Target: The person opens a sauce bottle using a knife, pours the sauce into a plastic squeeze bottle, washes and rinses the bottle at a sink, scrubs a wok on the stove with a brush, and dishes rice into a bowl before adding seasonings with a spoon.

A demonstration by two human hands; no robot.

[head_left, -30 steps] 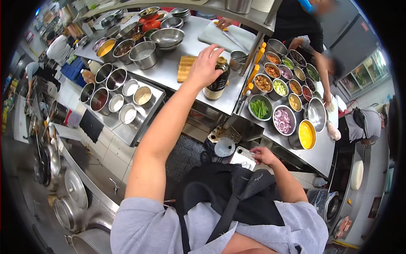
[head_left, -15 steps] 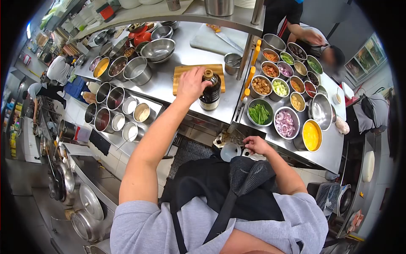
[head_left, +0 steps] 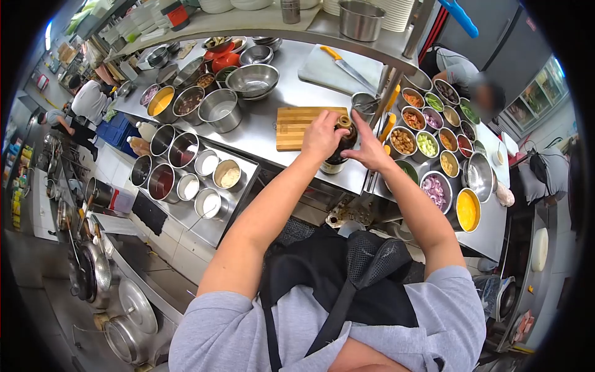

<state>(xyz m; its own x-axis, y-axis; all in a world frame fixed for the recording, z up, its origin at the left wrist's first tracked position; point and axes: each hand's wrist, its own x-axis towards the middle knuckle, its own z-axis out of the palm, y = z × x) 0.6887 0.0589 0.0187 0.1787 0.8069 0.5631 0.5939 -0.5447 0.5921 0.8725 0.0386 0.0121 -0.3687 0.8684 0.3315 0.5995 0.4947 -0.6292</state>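
Note:
A dark glass bottle (head_left: 334, 163) with a pale label and a tan cap (head_left: 344, 121) stands upright by the counter's front edge. My left hand (head_left: 322, 136) is closed around its upper part from the left, thumb near the neck. From the right, my right hand (head_left: 370, 147) curves against the same bottle, its thumb across the front and its fingers extending up behind. Both hands partly hide the bottle. Directly left lies a bamboo board (head_left: 292, 129); behind the right fingertips stands a metal pot (head_left: 364, 104) holding utensils.
Metal bowls of chopped ingredients, including red onion (head_left: 435, 191) and yellow liquid (head_left: 467, 211), crowd the right. A knife (head_left: 347, 67) lies on a white board (head_left: 310, 73). More bowls (head_left: 220, 111) stand left. An overhead shelf (head_left: 396, 53) spans the back; a co-worker (head_left: 458, 68) bends at far right.
My right hand has risen from below the counter edge to the bottle's right side. My left hand stays on the bottle. The view has shifted, moving the counter items rightward in frame.

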